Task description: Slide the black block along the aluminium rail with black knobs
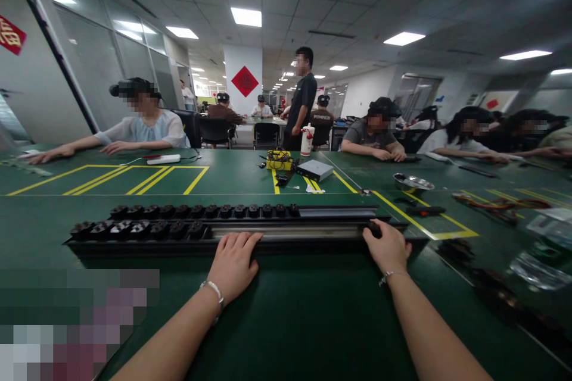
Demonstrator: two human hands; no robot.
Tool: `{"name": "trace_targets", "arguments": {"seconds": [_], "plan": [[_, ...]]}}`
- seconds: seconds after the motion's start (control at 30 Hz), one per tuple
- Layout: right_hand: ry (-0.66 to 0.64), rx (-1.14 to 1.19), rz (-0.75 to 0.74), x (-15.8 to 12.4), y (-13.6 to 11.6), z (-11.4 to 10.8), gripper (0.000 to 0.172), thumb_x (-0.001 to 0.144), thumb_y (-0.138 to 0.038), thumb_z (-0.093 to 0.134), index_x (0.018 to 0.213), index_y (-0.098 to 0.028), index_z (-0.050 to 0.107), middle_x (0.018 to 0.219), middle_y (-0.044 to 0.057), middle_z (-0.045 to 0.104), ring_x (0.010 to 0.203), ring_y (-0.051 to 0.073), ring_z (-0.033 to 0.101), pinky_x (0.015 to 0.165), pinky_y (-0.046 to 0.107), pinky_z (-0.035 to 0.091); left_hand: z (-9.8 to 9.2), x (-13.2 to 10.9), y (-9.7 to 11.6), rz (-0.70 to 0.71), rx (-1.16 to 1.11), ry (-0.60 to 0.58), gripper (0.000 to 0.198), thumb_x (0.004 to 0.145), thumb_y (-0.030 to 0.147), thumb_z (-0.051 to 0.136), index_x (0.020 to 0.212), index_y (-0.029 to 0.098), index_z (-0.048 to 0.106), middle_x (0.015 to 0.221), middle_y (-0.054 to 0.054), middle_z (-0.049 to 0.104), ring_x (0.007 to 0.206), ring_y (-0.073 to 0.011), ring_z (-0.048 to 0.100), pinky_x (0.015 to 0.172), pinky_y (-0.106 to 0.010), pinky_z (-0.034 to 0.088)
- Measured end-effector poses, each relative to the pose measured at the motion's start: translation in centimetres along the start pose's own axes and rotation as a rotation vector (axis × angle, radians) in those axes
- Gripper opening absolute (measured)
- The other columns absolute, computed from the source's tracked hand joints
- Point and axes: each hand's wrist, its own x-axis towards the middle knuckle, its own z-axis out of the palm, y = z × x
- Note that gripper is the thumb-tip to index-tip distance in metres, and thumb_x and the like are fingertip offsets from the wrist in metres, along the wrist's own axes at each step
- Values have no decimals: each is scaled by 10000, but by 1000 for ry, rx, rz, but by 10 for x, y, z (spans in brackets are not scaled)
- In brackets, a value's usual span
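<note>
A long black rail (pixel 286 244) with a pale channel lies across the green table in front of me. Several black plug-like modules (pixel 140 228), some showing metal prongs, fill its left part. My left hand (pixel 235 262) grips the near wall around its middle, fingers over the edge and thumb on the near side. At the right end, my right hand (pixel 388 247) pinches a small black module (pixel 374 227) at the channel, partly hidden by the fingers. Behind lies a second black rail (pixel 337 212), with a row of similar modules (pixel 239 210) on it.
Loose black parts (pixel 496 292) and a clear plastic bottle (pixel 543 250) lie at right. Farther back are a metal bowl (pixel 413 181), a grey box (pixel 314 169), a yellow box with cables (pixel 279 161) and a white cup (pixel 307 140). Other people sit around the table; one stands behind.
</note>
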Motion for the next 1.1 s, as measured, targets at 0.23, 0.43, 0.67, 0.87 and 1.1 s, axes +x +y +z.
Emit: {"name": "trace_targets", "arguments": {"seconds": [0.23,0.43,0.67,0.87,1.1], "plan": [[-9,8,11,-1,-2,-1,376,748,-393,460,1073,-249,582,1211,79,541,1192,276,392,990,597,193,2,0,-1,7,10,17,517,717,218,496,1229,282,469,1144,-23,562,1059,-217,454,979,-371,267],[-21,-4,26,0,-3,-3,387,754,-368,440,1096,-246,572,1157,78,563,1151,275,428,984,579,217,1,0,-1,1,2,6,514,721,221,495,1230,286,468,1147,-22,560,1066,-214,455,989,-373,261],[-40,-55,63,4,-3,-3,436,764,-361,424,1172,-256,537,1086,84,575,1118,279,453,962,533,267,-1,1,0,-19,-7,-19,512,727,226,487,1235,288,465,1157,-24,554,1080,-215,448,998,-374,251],[-35,-42,50,3,-3,-4,468,765,-351,420,1220,-264,488,1120,75,568,1119,278,450,963,519,264,-3,0,1,-20,-7,-25,507,730,224,482,1233,285,469,1156,-26,555,1078,-218,449,998,-376,257],[-27,-44,55,2,-3,-3,454,768,-346,416,1207,-271,502,1102,72,572,1106,269,461,965,526,264,-1,0,0,-8,-1,-13,507,727,222,486,1230,279,472,1154,-26,560,1073,-219,450,990,-377,260]]}}
